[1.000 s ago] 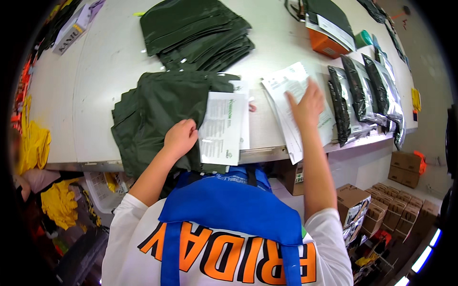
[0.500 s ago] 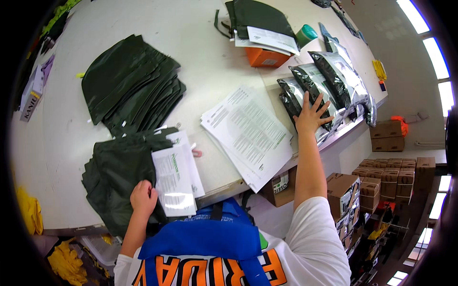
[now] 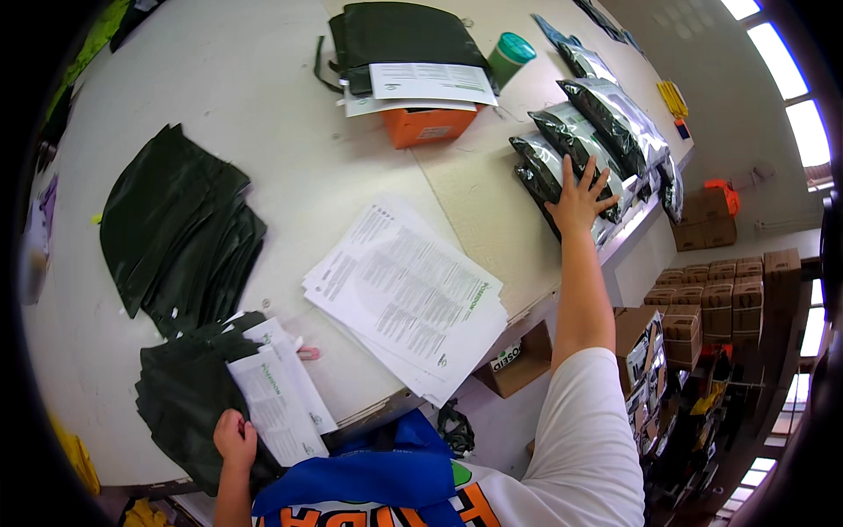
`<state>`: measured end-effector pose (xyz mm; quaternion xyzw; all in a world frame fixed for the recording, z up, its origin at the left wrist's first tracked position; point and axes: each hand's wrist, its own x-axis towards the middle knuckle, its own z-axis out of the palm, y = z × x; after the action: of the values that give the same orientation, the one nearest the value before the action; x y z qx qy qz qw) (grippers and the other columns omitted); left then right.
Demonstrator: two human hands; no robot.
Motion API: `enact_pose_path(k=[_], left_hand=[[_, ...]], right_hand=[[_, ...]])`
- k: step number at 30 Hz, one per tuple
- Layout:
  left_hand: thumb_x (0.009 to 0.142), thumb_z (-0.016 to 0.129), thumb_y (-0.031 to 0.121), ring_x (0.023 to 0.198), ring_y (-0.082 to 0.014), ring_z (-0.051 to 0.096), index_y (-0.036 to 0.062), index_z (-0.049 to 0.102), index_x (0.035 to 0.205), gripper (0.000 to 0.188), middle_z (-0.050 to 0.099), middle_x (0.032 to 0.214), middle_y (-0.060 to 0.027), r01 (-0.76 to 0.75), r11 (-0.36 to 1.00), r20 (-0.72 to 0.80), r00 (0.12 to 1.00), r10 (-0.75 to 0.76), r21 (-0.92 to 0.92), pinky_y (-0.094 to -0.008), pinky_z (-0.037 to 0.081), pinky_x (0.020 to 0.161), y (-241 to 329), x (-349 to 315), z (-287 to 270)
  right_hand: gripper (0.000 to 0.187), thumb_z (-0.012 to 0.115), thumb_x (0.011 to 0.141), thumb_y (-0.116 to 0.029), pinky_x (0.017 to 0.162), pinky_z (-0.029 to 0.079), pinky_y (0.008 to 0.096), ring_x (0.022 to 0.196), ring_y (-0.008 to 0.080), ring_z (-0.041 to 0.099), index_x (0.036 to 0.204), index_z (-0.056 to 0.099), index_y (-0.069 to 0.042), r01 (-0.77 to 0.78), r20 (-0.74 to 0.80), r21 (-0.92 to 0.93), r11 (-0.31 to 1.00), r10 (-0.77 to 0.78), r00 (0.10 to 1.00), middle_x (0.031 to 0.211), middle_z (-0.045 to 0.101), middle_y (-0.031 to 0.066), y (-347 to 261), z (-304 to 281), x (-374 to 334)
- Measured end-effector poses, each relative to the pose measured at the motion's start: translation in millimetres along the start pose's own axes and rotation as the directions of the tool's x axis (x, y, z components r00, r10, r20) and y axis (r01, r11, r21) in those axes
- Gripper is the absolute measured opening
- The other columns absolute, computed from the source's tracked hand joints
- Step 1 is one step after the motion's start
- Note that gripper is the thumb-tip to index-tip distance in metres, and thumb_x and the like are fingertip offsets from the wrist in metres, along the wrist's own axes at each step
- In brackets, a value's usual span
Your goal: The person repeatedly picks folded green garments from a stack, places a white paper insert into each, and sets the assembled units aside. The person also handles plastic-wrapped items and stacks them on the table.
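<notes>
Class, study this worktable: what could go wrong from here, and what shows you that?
The right hand is spread on the shiny plastic packages near the right edge of the table; a sideways push might tip one off.

The stack of printed sheets juts past the front edge, so a bump could scatter it.

The lidded green cup stands close to the orange box; a knock there might topple it.

Bright, fairly even light covers the tabletop, while the panels at upper right burn out white. Glare streaks the bags. The lower right falls dim. Fisheye distortion bends straight edges toward the black, softly blurred rim.
</notes>
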<state>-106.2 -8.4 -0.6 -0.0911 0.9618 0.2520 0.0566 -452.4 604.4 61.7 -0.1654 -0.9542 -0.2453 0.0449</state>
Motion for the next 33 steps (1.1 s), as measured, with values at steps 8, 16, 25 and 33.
enact_pose_path(k=[8,16,25,33], left_hand=[[0.065,0.054,0.002,0.058,-0.0306,0.043,0.0034,0.040,0.070,0.016,0.039,0.065,-0.0122,0.079,0.996,0.031,0.996,-0.080,0.033,-0.0399,0.035,0.054,-3.2,-1.2,3.6],[0.067,0.052,0.003,0.061,-0.0317,0.041,0.0022,0.038,0.072,0.015,0.037,0.068,-0.0136,0.028,0.998,0.053,0.998,-0.032,0.063,-0.0407,0.034,0.056,-9.3,-2.3,6.6],[0.074,0.051,0.007,0.068,-0.0354,0.045,0.0002,0.045,0.080,0.011,0.044,0.074,-0.0182,0.083,0.985,0.169,0.980,-0.108,0.152,-0.0430,0.038,0.063,-3.0,-0.4,-2.3],[0.081,0.054,0.017,0.077,-0.0433,0.051,-0.0003,0.051,0.085,0.018,0.054,0.082,-0.0240,0.175,0.944,0.286,0.923,-0.256,0.279,-0.0482,0.042,0.071,16.2,5.8,-12.0]], right_hand=[[0.103,0.081,0.066,-0.037,0.099,0.011,0.0765,0.140,0.0435,0.004,0.146,0.017,-0.035,0.001,0.034,0.009,1.000,-0.002,0.999,0.155,0.003,0.0106,27.2,27.8,59.0],[0.103,0.082,0.065,-0.038,0.100,0.007,0.0760,0.141,0.0416,-0.001,0.146,0.018,-0.036,-0.022,0.075,0.037,0.999,0.020,0.997,0.156,0.002,0.0088,41.6,37.5,93.5],[0.103,0.083,0.064,-0.035,0.100,0.007,0.0756,0.142,0.0400,0.001,0.146,0.019,-0.037,-0.092,0.074,0.023,0.995,0.090,0.993,0.156,0.005,0.0065,58.4,64.9,147.7],[0.106,0.084,0.062,-0.035,0.103,0.006,0.0719,0.143,0.0365,0.003,0.146,0.019,-0.040,-0.139,0.094,0.004,0.990,0.138,0.986,0.157,0.004,0.0047,86.5,92.0,199.9]])
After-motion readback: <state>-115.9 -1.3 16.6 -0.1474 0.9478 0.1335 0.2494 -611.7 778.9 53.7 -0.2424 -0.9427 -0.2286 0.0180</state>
